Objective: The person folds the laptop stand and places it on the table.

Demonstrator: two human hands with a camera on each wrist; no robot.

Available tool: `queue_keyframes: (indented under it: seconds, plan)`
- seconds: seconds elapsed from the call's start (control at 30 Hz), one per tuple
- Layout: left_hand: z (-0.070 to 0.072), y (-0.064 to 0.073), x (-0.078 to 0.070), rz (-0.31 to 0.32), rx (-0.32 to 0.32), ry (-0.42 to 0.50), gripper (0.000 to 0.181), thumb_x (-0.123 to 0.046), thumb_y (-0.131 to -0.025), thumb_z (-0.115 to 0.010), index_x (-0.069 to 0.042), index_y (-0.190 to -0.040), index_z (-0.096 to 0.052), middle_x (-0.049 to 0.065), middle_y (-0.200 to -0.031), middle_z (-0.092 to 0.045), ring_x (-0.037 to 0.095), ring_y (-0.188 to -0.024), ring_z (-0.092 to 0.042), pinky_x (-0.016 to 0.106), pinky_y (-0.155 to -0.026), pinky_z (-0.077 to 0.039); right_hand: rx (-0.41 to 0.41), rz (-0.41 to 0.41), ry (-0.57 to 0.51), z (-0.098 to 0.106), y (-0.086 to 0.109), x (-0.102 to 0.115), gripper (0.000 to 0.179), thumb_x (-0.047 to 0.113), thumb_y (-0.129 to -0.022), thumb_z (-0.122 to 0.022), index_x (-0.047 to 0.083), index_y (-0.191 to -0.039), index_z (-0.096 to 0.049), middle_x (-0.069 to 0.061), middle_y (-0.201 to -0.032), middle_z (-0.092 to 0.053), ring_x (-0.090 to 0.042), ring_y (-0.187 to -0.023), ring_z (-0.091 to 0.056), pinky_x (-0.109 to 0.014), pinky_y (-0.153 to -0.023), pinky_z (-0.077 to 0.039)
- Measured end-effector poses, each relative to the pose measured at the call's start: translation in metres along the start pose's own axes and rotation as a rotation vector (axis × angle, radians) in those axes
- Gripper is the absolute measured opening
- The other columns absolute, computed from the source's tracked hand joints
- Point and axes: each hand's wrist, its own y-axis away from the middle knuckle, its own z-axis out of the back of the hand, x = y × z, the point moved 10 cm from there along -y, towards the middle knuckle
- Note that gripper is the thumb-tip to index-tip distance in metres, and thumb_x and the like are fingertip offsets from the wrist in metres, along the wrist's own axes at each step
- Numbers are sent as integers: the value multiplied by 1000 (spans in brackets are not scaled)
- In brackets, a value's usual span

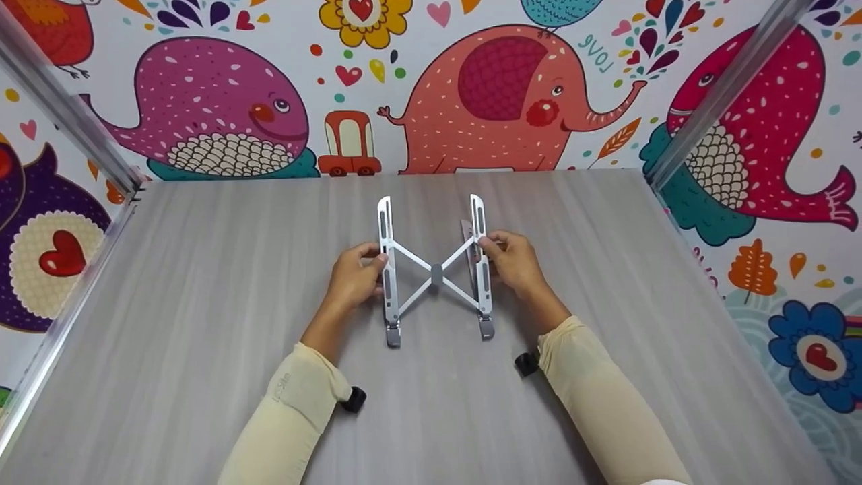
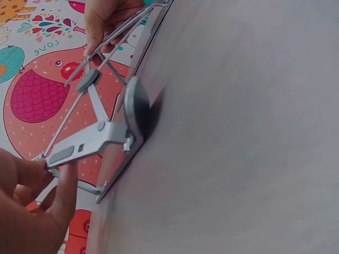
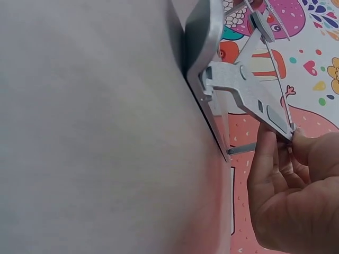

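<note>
The folding stand point(image 1: 437, 273) sits on the counter point(image 1: 431, 431) between my two grips, its crossed braces point(image 1: 412, 256) spread. My left grip point(image 1: 357, 273) is nearly closed, pinching the rail beside it point(image 1: 390, 289) between thumb and fingers; my right grip point(image 1: 517, 261) pinches the opposite rail point(image 1: 483, 283) likewise. I judge that uneven pushing or pulling could skew the frame, and releasing one side alone could let it slide or tip. The fingertips under the rails might get nipped if the linkage folds down. What stands between the grips is the stand's own bracing. Nearer me than either grip, a black block juts inward at each cuff, left point(image 1: 353, 400) and right point(image 1: 527, 364); beyond both grips, a cartoon-patterned wall point(image 1: 505, 101) backs the counter.
</note>
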Motion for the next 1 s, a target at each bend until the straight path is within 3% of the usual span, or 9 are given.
queue_keyframes:
  seconds: [0.27,0.47,1.0]
  plan:
    - [-1,1,2,20,-2,24,25,-15,-104,-57,-10,-126,-67,12,-128,-60,18,-79,-62,29,-59,-57,10,-20,-37,-4,0,-1,21,21,-103,-62,1,-106,-69,-23,-96,-74,-14,-66,-67,-32,-55,-59]
    - [-3,1,-2,-2,-22,23,21,-13,-103,-57,-9,-121,-68,11,-124,-62,16,-73,-60,26,-55,-54,22,-32,-62,-4,1,-1,20,19,-103,-61,0,-106,-67,-24,-96,-73,-15,-64,-65,-30,-53,-58]
    - [-7,2,-5,-2,-24,22,22,-13,-103,-58,-9,-122,-67,12,-125,-61,17,-71,-60,26,-56,-56,60,-57,-111,-8,-2,-4,18,18,-104,-60,0,-105,-64,-17,-89,-71,-12,-62,-64,-28,-50,-56]
